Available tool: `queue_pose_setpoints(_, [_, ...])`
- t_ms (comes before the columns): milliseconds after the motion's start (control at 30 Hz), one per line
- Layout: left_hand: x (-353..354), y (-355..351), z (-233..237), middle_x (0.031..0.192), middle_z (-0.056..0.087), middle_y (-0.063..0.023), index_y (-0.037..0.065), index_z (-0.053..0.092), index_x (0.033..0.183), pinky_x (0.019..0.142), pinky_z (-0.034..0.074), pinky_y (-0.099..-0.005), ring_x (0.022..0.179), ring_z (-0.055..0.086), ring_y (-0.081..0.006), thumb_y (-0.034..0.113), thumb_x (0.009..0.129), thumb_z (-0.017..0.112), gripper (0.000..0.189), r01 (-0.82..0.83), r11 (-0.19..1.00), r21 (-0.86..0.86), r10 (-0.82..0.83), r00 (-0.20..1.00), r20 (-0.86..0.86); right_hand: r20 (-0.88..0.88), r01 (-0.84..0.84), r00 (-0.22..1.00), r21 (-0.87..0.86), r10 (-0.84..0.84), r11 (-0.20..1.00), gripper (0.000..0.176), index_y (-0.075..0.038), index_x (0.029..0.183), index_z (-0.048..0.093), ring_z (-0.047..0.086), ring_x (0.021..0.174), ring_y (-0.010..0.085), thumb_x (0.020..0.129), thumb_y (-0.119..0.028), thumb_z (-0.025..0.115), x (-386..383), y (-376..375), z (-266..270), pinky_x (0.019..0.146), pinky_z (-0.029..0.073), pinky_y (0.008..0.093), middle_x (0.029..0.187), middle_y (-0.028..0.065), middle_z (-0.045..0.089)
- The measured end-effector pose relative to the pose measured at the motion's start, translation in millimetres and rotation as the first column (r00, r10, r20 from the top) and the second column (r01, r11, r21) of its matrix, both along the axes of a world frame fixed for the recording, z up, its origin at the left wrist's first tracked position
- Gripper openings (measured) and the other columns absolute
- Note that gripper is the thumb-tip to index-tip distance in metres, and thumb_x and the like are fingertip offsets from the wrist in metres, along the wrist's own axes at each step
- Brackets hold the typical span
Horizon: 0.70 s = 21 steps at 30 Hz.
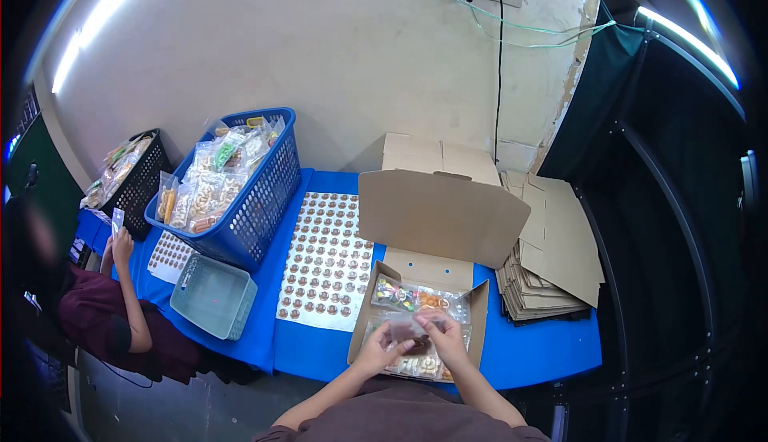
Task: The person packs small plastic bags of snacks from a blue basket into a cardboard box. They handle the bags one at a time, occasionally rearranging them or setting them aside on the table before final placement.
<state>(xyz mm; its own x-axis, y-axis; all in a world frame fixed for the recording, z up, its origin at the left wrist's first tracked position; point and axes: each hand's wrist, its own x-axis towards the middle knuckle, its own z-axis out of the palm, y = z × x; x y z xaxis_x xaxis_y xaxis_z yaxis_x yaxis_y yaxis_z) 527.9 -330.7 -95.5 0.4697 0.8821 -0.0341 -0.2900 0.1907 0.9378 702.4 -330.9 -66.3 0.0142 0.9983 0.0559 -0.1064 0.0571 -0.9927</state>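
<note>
Low in the head view, my left hand (382, 352) and my right hand (445, 336) both grip a small clear plastic packet (408, 330) with something dark in its lower end. My fingers cover part of it. Beneath it stands an open cardboard box (478, 314), its lid raised at the back. Inside lie several clear packets: one with colourful sweets (392, 292), one with orange pieces (453, 301), and pale, nut-like pieces (428, 366) nearest me. A sheet of round brown stickers (324, 258) lies left of the box.
A blue basket (268, 202) full of packets and a translucent tub (238, 318) are to the left. Flattened cardboard boxes (560, 242) are stacked right; another carton (444, 226) stands behind. At far left, a person (104, 314) holds a packet beside a black basket (148, 182).
</note>
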Motion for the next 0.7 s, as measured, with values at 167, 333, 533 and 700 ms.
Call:
queue_pose_setpoints(167, [-12,9,-1,0.088,0.066,-0.0041,0.000,0.062,0.100,0.075,0.048,-0.0231,0.083,0.061,-0.0089,0.017,0.091,0.062,0.019,-0.202,0.979,-0.010,0.200,0.974,-0.109,0.084,-0.179,0.979,-0.077,0.185,0.981,0.027,-0.002,0.108,0.066,0.055,0.107,0.0195,0.095,-0.022,0.054,-6,-7,-4,0.095,0.039,0.0315,0.110,0.0106,0.062])
queue_pose_setpoints(333, [-22,11,7,0.086,0.064,-0.0025,0.002,0.061,0.097,0.081,0.045,-0.0252,0.084,0.058,-0.0104,0.022,0.096,0.053,0.022,-0.207,0.978,0.032,0.209,0.970,-0.123,0.025,-0.329,0.942,-0.136,0.336,0.934,0.043,-0.003,0.126,0.055,0.048,0.118,0.0187,0.101,-0.033,0.041,-2,-9,-7,0.102,0.034,0.0313,0.124,0.0112,0.056])
queue_pose_setpoints(533, [-24,21,-4,0.113,0.058,-0.0090,0.001,0.054,0.113,0.094,0.042,-0.0294,0.103,0.055,-0.0145,0.009,0.097,0.045,0.020,-0.320,0.939,0.124,0.317,0.947,0.048,0.054,-0.306,0.948,-0.121,0.314,0.944,0.046,-0.004,0.133,0.049,0.045,0.123,0.0192,0.102,-0.035,0.035,1,-12,8,0.105,0.031,0.0318,0.130,0.0126,0.052])
queue_pose_setpoints(700, [-23,14,3,0.135,0.046,-0.0161,0.002,0.036,0.139,0.104,0.036,-0.0345,0.125,0.044,-0.0212,0.014,0.095,0.050,0.047,-0.040,0.983,0.177,0.067,0.986,-0.150,0.528,-0.162,0.844,0.078,0.097,0.984,0.042,-0.001,0.134,0.045,0.046,0.120,0.0273,0.100,-0.024,0.038,-20,-13,2,0.102,0.033,0.0330,0.126,0.0191,0.051])
